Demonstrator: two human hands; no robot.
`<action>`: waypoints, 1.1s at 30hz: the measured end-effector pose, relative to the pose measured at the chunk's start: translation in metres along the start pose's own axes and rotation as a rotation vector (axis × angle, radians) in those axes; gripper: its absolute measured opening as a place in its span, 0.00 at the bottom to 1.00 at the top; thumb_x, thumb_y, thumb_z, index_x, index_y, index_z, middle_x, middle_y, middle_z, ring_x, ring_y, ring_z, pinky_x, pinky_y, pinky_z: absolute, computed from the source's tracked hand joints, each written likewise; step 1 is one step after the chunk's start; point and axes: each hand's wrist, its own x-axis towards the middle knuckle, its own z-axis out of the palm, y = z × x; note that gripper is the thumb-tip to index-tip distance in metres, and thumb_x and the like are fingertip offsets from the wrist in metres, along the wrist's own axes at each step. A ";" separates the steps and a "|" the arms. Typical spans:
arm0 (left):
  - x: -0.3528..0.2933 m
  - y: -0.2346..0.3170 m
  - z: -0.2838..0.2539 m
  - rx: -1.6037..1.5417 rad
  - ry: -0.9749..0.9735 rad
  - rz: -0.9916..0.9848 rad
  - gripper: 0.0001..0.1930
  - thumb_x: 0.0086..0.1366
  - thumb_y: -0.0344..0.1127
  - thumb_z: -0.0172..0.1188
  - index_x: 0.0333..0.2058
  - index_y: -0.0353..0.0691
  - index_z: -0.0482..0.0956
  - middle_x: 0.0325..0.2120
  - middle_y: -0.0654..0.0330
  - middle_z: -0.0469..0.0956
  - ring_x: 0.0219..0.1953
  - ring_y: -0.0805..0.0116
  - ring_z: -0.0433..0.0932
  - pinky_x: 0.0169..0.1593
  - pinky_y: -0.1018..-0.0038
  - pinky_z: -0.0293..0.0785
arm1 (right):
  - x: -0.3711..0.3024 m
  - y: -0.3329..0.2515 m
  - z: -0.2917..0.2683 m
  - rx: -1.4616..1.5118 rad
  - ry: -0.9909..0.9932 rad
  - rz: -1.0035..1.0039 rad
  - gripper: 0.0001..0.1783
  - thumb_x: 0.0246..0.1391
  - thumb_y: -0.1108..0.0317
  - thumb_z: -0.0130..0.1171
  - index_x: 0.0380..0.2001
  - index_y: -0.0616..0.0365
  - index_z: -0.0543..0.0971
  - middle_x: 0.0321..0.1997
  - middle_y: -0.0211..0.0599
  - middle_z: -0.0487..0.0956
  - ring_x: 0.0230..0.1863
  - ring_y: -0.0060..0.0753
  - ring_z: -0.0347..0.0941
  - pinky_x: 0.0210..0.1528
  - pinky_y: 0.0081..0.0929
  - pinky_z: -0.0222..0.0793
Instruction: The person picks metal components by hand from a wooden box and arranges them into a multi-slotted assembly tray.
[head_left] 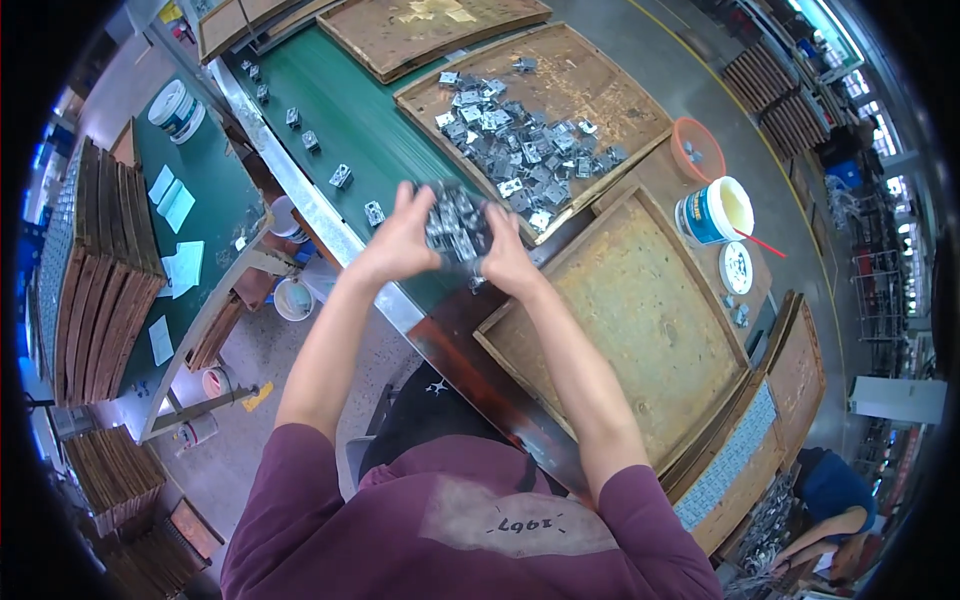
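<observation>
My left hand (402,243) and my right hand (508,258) are cupped around a clump of small metal parts (457,228), pressing it from both sides. Motion blurs the clump, and some of my fingers are hidden behind it. It is held over the near end of a green conveyor belt (345,120). On the belt, several boxy metal parts (341,176) stand in a loose row along its left edge. Just beyond my right hand, a wooden tray (610,95) carries a heap of similar silver parts (530,150).
A bare wooden tray (640,300) lies right of my right forearm. Beyond it stand an orange bowl (697,150) and a white-and-blue bucket (715,212) with a red stick. Stacked boards (100,270) rise at the left. Another person (835,500) bends over parts at the lower right.
</observation>
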 end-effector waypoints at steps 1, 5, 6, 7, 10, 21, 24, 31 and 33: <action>0.007 0.006 -0.008 -0.046 -0.007 0.006 0.37 0.40 0.26 0.67 0.53 0.37 0.64 0.50 0.45 0.62 0.55 0.42 0.69 0.57 0.63 0.70 | 0.004 -0.001 -0.003 0.051 0.076 -0.009 0.44 0.33 0.64 0.73 0.57 0.62 0.68 0.56 0.48 0.70 0.53 0.56 0.63 0.61 0.44 0.57; 0.011 0.026 -0.001 -0.431 0.023 0.108 0.41 0.38 0.25 0.69 0.55 0.35 0.64 0.51 0.50 0.63 0.58 0.54 0.66 0.62 0.68 0.64 | 0.002 -0.008 -0.035 0.399 0.036 0.059 0.50 0.32 0.67 0.73 0.62 0.62 0.64 0.58 0.46 0.69 0.61 0.47 0.64 0.67 0.38 0.59; 0.008 0.027 0.010 -0.511 -0.008 0.115 0.43 0.38 0.27 0.72 0.56 0.34 0.63 0.53 0.50 0.63 0.58 0.57 0.66 0.64 0.68 0.63 | -0.007 -0.042 -0.048 0.651 0.019 0.016 0.52 0.31 0.68 0.72 0.64 0.61 0.62 0.60 0.42 0.69 0.62 0.38 0.65 0.67 0.34 0.62; 0.008 0.042 0.030 -0.377 -0.028 0.132 0.49 0.40 0.27 0.72 0.63 0.36 0.56 0.52 0.56 0.69 0.55 0.65 0.70 0.62 0.71 0.65 | -0.026 -0.024 -0.067 0.563 0.045 0.011 0.53 0.32 0.68 0.73 0.66 0.60 0.61 0.61 0.40 0.68 0.62 0.35 0.66 0.66 0.34 0.63; 0.010 0.073 0.110 -0.293 -0.107 0.303 0.46 0.41 0.39 0.77 0.59 0.35 0.63 0.49 0.47 0.67 0.55 0.53 0.66 0.63 0.63 0.61 | -0.104 -0.022 -0.119 0.589 0.176 0.190 0.55 0.33 0.67 0.73 0.68 0.57 0.58 0.63 0.40 0.68 0.63 0.37 0.67 0.66 0.36 0.63; -0.003 0.120 0.206 -0.241 -0.249 0.484 0.27 0.47 0.30 0.65 0.48 0.38 0.68 0.57 0.35 0.60 0.55 0.36 0.68 0.57 0.50 0.68 | -0.223 0.025 -0.228 -0.846 0.867 0.725 0.35 0.53 0.69 0.65 0.62 0.70 0.66 0.61 0.55 0.72 0.62 0.47 0.69 0.63 0.37 0.61; -0.004 0.069 0.142 0.194 0.177 0.552 0.17 0.41 0.33 0.66 0.32 0.37 0.75 0.39 0.46 0.71 0.43 0.45 0.70 0.45 0.48 0.69 | -0.179 -0.015 -0.177 -0.683 0.698 0.411 0.30 0.51 0.65 0.67 0.55 0.68 0.73 0.56 0.57 0.75 0.58 0.52 0.71 0.63 0.41 0.62; 0.010 -0.075 -0.004 0.751 0.321 -0.048 0.41 0.45 0.46 0.72 0.61 0.48 0.70 0.64 0.41 0.59 0.62 0.33 0.58 0.66 0.42 0.53 | -0.086 -0.042 -0.023 -0.889 -0.111 0.004 0.26 0.47 0.51 0.66 0.47 0.51 0.78 0.43 0.45 0.77 0.50 0.50 0.71 0.58 0.52 0.61; 0.015 -0.128 -0.021 0.674 0.369 -0.034 0.33 0.47 0.41 0.70 0.55 0.44 0.74 0.58 0.40 0.63 0.60 0.33 0.61 0.64 0.46 0.57 | -0.071 -0.029 0.003 -0.860 -0.193 0.120 0.24 0.46 0.53 0.66 0.47 0.48 0.78 0.39 0.43 0.76 0.47 0.48 0.74 0.57 0.55 0.61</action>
